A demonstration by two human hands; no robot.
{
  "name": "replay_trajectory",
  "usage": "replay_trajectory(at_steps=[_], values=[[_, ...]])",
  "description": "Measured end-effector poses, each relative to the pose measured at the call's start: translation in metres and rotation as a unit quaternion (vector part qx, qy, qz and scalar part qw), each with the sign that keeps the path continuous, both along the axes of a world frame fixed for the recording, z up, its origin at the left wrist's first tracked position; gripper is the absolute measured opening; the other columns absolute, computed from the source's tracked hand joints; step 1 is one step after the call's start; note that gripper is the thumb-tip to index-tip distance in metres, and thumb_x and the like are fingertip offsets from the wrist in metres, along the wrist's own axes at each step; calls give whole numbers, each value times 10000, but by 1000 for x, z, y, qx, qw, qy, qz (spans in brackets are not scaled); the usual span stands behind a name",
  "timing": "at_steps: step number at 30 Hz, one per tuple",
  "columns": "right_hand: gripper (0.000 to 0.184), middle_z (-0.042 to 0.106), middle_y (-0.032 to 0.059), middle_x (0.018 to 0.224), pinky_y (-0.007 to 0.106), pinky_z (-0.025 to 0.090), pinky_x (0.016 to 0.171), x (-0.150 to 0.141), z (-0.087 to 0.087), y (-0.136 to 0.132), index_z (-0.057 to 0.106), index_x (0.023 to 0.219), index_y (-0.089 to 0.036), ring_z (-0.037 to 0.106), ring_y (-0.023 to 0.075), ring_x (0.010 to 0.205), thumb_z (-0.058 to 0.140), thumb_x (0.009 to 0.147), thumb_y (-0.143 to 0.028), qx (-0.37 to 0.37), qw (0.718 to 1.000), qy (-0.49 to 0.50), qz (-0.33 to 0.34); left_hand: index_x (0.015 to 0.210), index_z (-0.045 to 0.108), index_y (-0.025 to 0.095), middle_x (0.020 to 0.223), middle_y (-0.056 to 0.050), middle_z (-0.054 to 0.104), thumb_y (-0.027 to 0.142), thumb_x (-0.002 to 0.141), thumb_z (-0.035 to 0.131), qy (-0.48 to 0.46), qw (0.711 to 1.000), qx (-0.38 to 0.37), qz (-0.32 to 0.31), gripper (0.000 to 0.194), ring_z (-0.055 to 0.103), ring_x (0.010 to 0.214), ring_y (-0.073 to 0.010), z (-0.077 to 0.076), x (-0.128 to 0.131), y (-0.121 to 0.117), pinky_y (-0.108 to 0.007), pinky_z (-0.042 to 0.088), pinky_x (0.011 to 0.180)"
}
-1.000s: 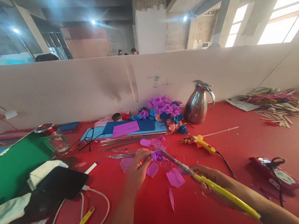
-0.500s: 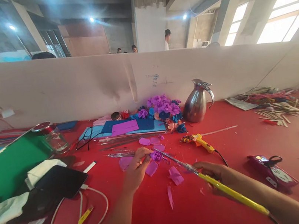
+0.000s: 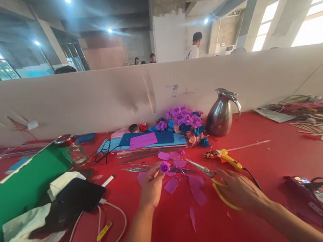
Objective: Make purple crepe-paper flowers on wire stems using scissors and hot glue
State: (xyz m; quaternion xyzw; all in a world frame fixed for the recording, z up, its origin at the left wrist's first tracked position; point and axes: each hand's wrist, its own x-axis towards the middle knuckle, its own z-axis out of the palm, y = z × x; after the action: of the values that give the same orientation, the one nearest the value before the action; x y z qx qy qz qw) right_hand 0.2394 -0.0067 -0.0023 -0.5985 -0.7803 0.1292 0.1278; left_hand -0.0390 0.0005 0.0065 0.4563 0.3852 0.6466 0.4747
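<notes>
A small purple paper rose (image 3: 164, 167) is pinched between the thumb and fingers of my left hand (image 3: 152, 185), held over the middle of the red table. My right hand (image 3: 241, 188) is on the yellow handles of a pair of scissors (image 3: 202, 167), low over the table with the blades pointing away to the left. Some of the right fingers are hidden behind the hand. Loose purple paper petals (image 3: 171, 185) and scraps (image 3: 197, 188) lie around and beneath the rose.
Beyond my right hand lies a yellow glue gun (image 3: 229, 160); a steel jug (image 3: 220, 116) stands behind. Finished paper flowers (image 3: 184, 119), paper sheets (image 3: 143, 140) and glasses (image 3: 104, 151) sit along the back. A phone (image 3: 81, 193) lies left, a power strip (image 3: 318, 196) right.
The scissors have turned from edge-on to flatter and moved back from the rose, their yellow handle loop now showing. My left hand has tipped the rose, so its spiral faces me.
</notes>
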Motion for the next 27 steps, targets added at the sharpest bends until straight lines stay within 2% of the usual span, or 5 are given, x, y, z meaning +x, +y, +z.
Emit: replay_trajectory(at_steps=[7,12,18,23,27], values=[[248,643,109,970,347,416,788,-9,9,-1,674,982,-236,592,263,935,504,807,-190,60,995,-81,18,635,684,188,686,-12,633,433,666,743,-46,999,-20,15,254,563,772,-172,3,5,-2,-361,408,858],[276,645,55,710,303,402,626,-51,31,4,646,791,-210,592,203,671,409,908,-290,59,993,98,21,655,664,168,692,-28,645,460,698,704,-40,999,-33,12,298,577,744,-175,1,9,-1,-357,427,818],[200,668,53,905,288,471,688,-115,26,24,652,978,-206,608,182,770,544,825,-276,36,892,440,95,700,671,164,671,-20,649,405,714,703,-53,996,-69,-7,243,589,701,-153,-6,14,2,-314,458,771],[266,675,52,866,305,486,764,-123,13,20,659,1009,-188,610,183,806,555,853,-377,-69,804,581,104,798,701,169,766,-40,687,373,755,675,-26,995,-79,-55,210,613,753,-172,-12,19,2,-323,465,800],[241,653,43,866,300,464,775,-116,9,17,686,921,-200,587,189,831,632,808,-406,-53,807,581,95,919,716,181,916,-59,708,337,788,648,37,993,-82,-73,215,612,889,-205,-14,22,0,-337,435,863]])
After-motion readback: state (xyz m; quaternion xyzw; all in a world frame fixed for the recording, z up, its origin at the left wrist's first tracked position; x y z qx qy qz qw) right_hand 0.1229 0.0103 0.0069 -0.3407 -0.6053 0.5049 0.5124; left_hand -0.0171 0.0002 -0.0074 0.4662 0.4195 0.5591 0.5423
